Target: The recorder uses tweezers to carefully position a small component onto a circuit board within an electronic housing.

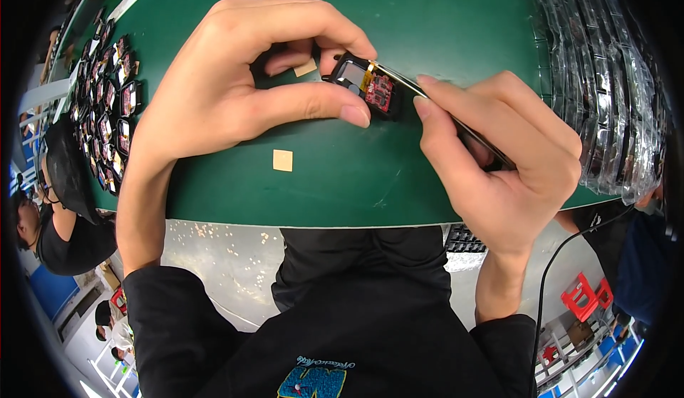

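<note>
Between thumb and fingertips, my left hand point(242, 77) grips a small black device housing point(348, 71) above the green table. A red circuit board point(380, 93) and a strip of yellow tape or flex show inside its open face. My right hand point(506, 141) pinches a pair of dark metal tweezers point(406, 81), whose tips reach the upper edge of the housing beside the yellow strip. Whether the tips hold anything is too small to tell. Part of the housing is covered by my left fingers.
Many similar housings with red boards point(107, 106) lie along the table's left side. Stacked clear plastic trays point(598, 84) line the right. Small tan paper squares point(283, 160) lie on the green table point(356, 184). A black cable point(545, 277) hangs at right; other people sit on both sides.
</note>
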### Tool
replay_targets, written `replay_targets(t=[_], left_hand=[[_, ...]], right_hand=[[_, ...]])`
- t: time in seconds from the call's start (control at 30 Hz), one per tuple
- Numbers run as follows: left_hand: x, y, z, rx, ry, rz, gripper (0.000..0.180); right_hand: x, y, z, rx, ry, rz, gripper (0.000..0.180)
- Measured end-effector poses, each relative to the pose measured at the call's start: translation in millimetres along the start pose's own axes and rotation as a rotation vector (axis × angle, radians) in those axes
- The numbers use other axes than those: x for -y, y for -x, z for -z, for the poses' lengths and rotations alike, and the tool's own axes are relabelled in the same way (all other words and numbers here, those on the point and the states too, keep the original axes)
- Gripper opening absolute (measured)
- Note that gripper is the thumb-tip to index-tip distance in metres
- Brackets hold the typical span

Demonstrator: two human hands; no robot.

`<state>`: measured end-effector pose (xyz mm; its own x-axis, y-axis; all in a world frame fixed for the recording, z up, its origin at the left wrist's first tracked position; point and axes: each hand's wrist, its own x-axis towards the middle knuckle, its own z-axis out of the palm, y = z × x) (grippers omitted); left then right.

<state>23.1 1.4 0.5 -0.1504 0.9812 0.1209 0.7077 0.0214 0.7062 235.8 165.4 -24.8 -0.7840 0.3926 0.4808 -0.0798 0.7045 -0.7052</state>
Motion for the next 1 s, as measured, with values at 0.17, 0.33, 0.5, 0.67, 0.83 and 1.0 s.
replay_targets(t=[0.17,0.33,0.5,0.67,0.83,1.0], left_hand=[[11,0,6,0.08,0.095,-0.023,0.06],[14,-1,7,0.101,0.082,-0.061,0.063],[13,-1,7,0.104,0.097,-0.048,0.063],[12,-1,6,0.116,0.047,-0.051,0.059],[10,-2,3,0.089,0.057,-0.101,0.056],[14,-1,6,0.087,-0.009,-0.175,0.055]], right_hand=[[0,-2,8,0.072,-0.086,-0.066,0.022],[1,-2,11,0.124,-0.152,-0.136,0.021],[0,-1,10,0.131,-0.171,-0.153,0.019],[0,-1,11,0.151,-0.16,-0.153,0.017],[0,-1,8,0.138,-0.156,-0.129,0.017],[-1,-2,7,0.128,-0.142,-0.106,0.018]])
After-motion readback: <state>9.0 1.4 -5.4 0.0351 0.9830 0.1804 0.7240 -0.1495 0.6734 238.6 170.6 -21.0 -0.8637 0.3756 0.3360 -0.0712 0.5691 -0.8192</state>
